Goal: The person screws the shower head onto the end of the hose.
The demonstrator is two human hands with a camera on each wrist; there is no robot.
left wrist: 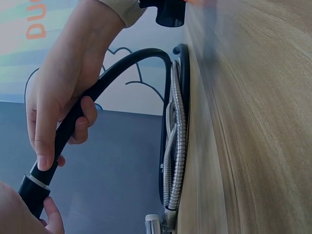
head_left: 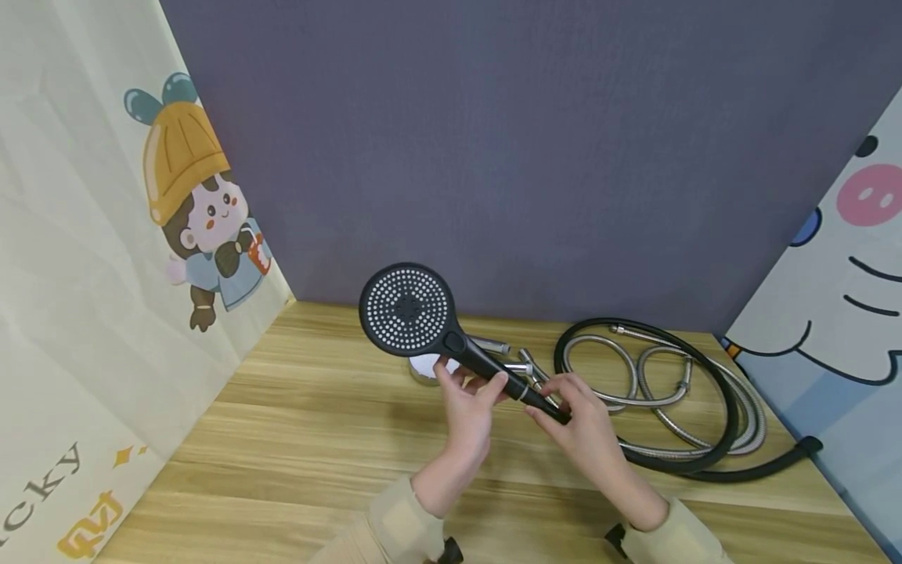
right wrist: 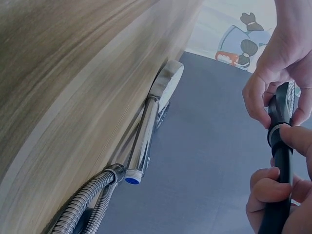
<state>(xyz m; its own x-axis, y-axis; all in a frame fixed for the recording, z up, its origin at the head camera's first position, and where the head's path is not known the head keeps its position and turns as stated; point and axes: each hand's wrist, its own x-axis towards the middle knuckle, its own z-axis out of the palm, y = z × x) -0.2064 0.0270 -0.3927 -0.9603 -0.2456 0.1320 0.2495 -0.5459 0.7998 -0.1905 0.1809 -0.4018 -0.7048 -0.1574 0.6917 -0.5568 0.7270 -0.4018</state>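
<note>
A black hand shower (head_left: 407, 309) is held up above the table, its round face of pale nozzles toward the head camera. My left hand (head_left: 468, 415) grips its handle between thumb and fingers. At the handle's lower end, my right hand (head_left: 588, 431) holds the end of a black hose (left wrist: 117, 68), thumb and fingers curled round it. In the left wrist view, hose and handle lie in line and meet at a pale ring (left wrist: 39, 181). How far they are screwed together cannot be seen. The hose runs down from my right hand to the table.
Coiled metal hoses (head_left: 676, 427) lie with the black hose on the right of the wooden table (head_left: 282, 439). Behind the hand shower rests a chrome shower head (right wrist: 168, 80) with a blue-tipped handle. A grey-blue panel (head_left: 493, 157) stands along the back.
</note>
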